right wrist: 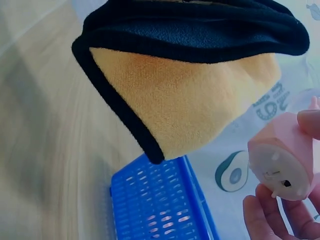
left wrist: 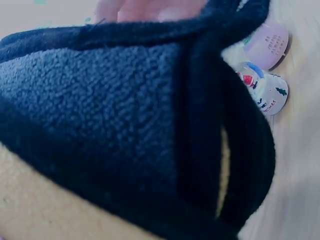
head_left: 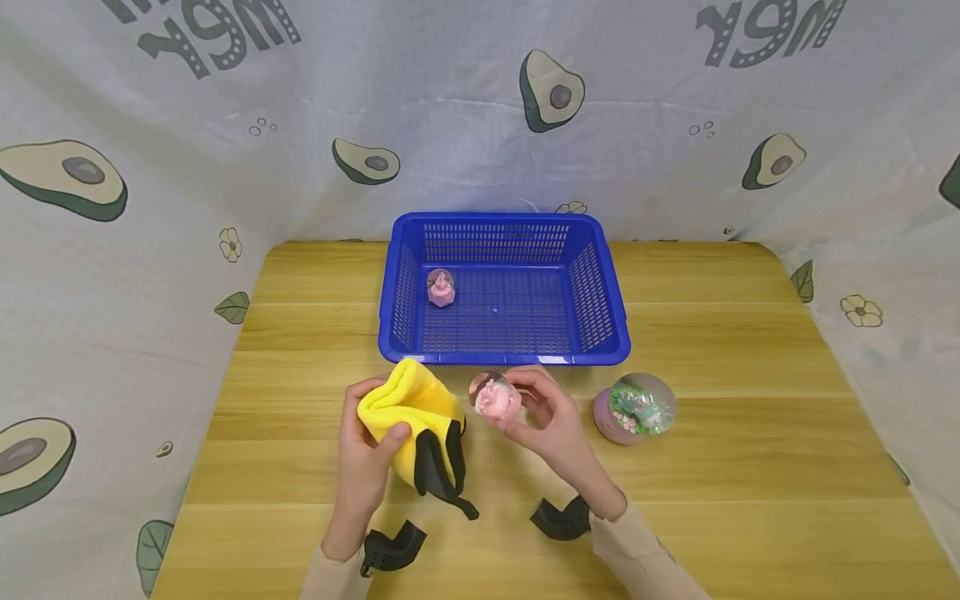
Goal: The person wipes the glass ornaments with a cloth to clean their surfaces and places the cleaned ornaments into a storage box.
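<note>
Just right of the yellow cloth (head_left: 416, 408), as the head view has it, the small pink snow globe (head_left: 497, 400) is held by the person's right hand (head_left: 555, 433), pinched between thumb and fingers, its clear dome tilted toward the cloth and its pink base toward the palm. The left hand (head_left: 366, 465) grips the cloth, thumb in front; the two hands are apart. Both work in front of the blue basket (head_left: 504, 359), where another small globe (head_left: 441, 287) stands near the left wall. A larger globe (head_left: 637, 408) stands nearer the right hand on the wooden table (head_left: 720, 333), backed by an avocado-print curtain (head_left: 450, 100).

From the left wrist, the cloth's dark side fills most of the view; beyond it show a lilac base (left wrist: 270, 45) with lettering and a white decorated piece (left wrist: 275, 95).

At the right wrist, a gap separates cloth and pink globe, whose underside faces the camera.
</note>
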The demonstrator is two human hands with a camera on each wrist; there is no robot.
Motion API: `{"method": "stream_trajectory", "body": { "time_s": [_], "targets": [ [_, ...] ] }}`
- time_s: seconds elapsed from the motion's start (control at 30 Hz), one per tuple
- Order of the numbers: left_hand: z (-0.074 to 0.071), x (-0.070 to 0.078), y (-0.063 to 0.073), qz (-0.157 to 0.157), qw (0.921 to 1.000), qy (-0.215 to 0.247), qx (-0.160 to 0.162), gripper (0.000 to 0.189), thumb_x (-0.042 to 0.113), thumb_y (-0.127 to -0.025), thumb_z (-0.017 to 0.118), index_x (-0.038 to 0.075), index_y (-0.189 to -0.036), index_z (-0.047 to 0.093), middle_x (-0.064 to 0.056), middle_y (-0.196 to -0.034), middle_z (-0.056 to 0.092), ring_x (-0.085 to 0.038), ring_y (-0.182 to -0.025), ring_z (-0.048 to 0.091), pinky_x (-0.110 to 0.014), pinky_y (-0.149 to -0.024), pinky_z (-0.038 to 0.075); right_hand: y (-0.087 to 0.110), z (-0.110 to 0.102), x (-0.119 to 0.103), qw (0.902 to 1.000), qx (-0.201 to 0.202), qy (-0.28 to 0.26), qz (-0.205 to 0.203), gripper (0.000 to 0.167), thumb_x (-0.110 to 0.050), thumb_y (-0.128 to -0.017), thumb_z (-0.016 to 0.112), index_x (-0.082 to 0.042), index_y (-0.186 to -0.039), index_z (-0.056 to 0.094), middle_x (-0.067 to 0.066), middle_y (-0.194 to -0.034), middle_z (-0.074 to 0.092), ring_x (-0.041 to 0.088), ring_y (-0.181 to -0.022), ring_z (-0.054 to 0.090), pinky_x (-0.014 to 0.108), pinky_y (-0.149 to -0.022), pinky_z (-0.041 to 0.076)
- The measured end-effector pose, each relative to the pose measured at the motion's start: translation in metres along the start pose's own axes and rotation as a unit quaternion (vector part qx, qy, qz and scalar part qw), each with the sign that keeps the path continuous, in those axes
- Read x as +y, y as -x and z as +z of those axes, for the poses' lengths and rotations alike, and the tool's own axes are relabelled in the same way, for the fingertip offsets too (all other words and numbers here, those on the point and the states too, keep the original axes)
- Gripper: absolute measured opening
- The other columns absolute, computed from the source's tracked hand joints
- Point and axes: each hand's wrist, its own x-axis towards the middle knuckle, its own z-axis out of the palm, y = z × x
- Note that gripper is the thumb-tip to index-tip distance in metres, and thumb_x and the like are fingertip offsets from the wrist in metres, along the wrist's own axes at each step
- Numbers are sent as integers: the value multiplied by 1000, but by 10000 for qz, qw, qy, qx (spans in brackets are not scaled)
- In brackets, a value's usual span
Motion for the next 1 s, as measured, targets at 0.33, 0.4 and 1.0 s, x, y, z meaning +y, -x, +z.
{"method": "stream_trajectory", "body": {
  "time_s": [0.33, 0.4, 1.0],
  "targets": [
    [8, -1, -5, 404, 9978, -146, -508, 54, 17, -85, 73, -7, -122, 42, -12, -122, 50, -23, -105, 52, -27, -86, 50, -1, 2, -9, 9987, -128, 380, -308, 47, 23, -69, 68, 12, -114, 55, 24, -114, 50, 18, -106, 52, 24, -90, 48],
    [9, -1, -6, 476, 9968, -161, -616, 57, 19, -85, 73, -10, -122, 40, -12, -123, 49, -24, -108, 51, -28, -89, 49, -2, 2, -12, 9980, -170, 506, -354, 48, 22, -69, 69, 11, -114, 56, 23, -114, 50, 19, -107, 52, 24, -89, 48],
    [24, 4, -10, 646, 9924, -391, -974, 65, 33, -84, 74, -9, -122, 42, -11, -125, 49, -25, -115, 49, -31, -94, 47, -1, 5, -23, 9889, -301, 955, -1097, 57, 23, -65, 70, 10, -119, 54, 21, -114, 55, 19, -107, 54, 27, -91, 47]
  ]
}}
